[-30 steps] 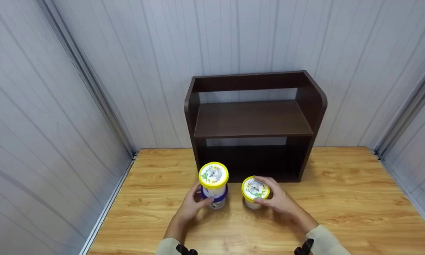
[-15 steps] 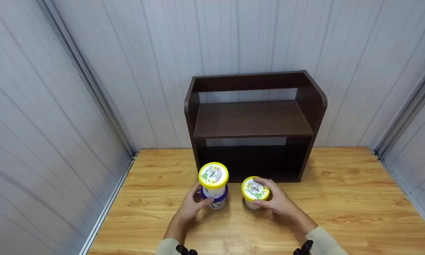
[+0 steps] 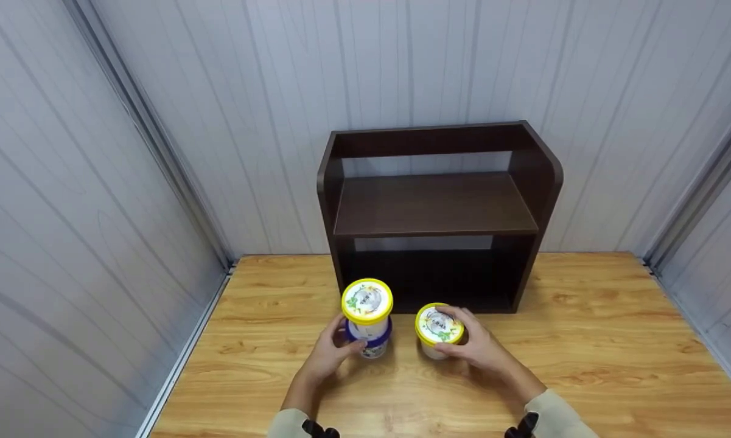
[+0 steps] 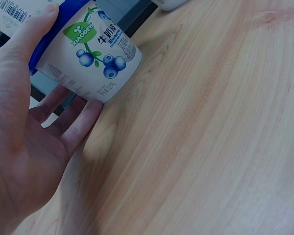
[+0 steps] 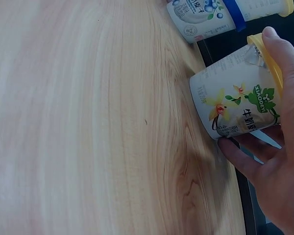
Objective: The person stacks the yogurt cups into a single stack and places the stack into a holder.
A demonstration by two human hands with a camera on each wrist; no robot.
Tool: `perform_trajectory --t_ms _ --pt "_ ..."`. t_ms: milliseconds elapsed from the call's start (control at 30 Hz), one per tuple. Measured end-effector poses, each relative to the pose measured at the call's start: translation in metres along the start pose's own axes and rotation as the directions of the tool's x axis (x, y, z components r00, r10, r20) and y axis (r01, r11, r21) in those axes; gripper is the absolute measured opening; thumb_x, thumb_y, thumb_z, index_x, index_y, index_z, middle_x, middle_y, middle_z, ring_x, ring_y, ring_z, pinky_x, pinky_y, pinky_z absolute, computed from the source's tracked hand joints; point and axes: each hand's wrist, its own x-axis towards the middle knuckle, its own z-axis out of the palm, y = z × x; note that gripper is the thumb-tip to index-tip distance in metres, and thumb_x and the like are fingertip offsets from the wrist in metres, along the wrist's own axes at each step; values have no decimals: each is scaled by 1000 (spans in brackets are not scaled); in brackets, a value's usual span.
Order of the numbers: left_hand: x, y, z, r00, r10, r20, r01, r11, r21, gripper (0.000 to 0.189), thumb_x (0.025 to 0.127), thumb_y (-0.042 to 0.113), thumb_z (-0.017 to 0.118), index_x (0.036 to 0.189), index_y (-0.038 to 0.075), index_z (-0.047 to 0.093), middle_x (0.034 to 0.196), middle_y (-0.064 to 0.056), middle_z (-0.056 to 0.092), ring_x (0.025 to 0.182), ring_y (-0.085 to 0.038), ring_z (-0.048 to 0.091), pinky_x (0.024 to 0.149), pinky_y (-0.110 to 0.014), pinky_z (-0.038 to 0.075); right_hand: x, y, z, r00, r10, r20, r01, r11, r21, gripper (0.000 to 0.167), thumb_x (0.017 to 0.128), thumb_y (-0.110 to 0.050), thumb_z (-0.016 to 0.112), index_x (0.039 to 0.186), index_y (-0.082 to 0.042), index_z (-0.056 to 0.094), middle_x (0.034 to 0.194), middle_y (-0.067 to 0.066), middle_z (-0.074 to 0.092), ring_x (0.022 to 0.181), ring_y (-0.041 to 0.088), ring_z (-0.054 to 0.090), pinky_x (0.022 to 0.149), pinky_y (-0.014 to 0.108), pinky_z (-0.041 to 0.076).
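Note:
Two yogurt cups stand stacked in the head view: a yellow-lidded one (image 3: 367, 301) on top of a blue-lidded one (image 3: 375, 352) with blueberries printed on its side (image 4: 95, 54). My left hand (image 3: 327, 354) holds the stack from the left, thumb at the blue lid and fingers reaching around behind. To the right, my right hand (image 3: 478, 345) grips another yellow-lidded yogurt cup (image 3: 432, 325), thumb and fingers spanning its lid and side. Yellow flowers decorate that cup's wall (image 5: 230, 98) in the right wrist view. All three cups are upright.
Right behind the cups stands a dark brown two-tier shelf (image 3: 435, 204). The wooden table (image 3: 268, 322) extends to both sides of it. White panel walls (image 3: 268, 91) close in the back and sides.

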Motion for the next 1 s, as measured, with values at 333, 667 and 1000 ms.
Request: perform_trajectory --t_ms 333,667,1000 --pt "1 1 0 1000 11 9 -11 1000 -7 80 91 17 76 156 2 32 135 -20 50 126 -34 54 105 -43 45 -1 -4 -5 996 86 8 -86 995 41 75 79 -41 87 145 -31 53 157 14 37 149 49 13 115 71 12" --pt "2 0 0 1000 9 6 -9 1000 -20 80 91 16 76 156 2 31 135 -20 50 127 -35 53 107 -44 45 9 -11 -13 1000 13 -22 -12 1000 5 74 78 -38 88 143 -27 55 147 8 49 142 41 35 114 62 26" --pt "1 0 1 1000 8 -7 -8 1000 -3 82 91 16 77 157 2 30 135 -20 51 125 -34 54 106 -44 45 19 -19 -20 997 -60 -46 58 998 -37 76 74 -36 91 141 -25 58 130 -5 58 118 16 52 102 35 41"
